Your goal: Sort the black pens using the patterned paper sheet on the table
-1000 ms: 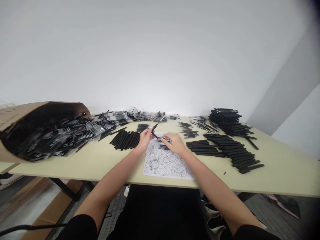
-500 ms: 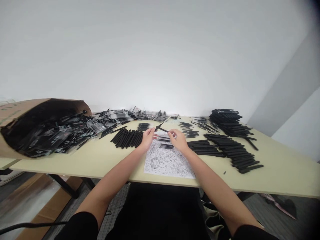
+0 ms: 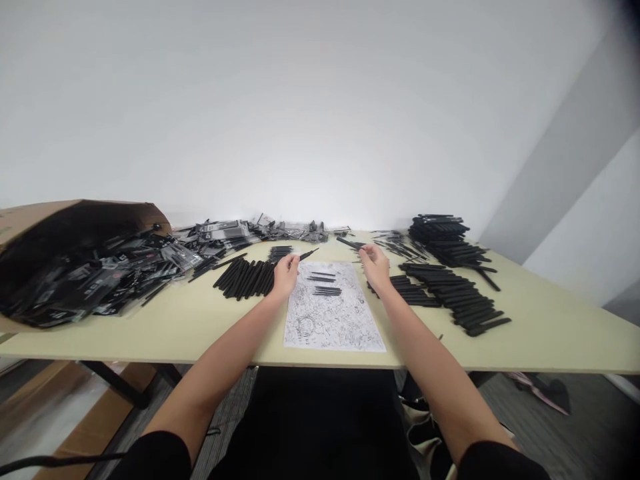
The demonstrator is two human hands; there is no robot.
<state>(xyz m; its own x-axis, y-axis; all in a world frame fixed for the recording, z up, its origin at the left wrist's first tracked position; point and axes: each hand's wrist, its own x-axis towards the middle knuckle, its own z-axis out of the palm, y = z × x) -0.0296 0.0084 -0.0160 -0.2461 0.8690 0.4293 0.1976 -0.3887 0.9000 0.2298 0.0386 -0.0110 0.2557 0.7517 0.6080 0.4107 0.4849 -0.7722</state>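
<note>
- Pale table (image 3: pixel 165 333).
- Scribbled paper (image 3: pixel 330 327) on it.
- Right hand (image 3: pixel 374 263) grips 1 black stick (image 3: pixel 347 243), long axis pointing left, slightly away.
- Left hand (image 3: pixel 286 275) grips 1 slimmer black rod (image 3: pixel 309 254) near the paper's far left corner, tip slanting right, away.
- Light fingertip grips, ends apart, should suit.

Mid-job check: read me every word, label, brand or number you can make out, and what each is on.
No text is readable.
Packets in the box: pale lettering, too small and blurred.
Packets by the wall: pale print, too small.
White sheet: dense dark marks, illegible.
Cardboard box: faint green marks, unreadable.
Black sticks: no text visible.
</note>
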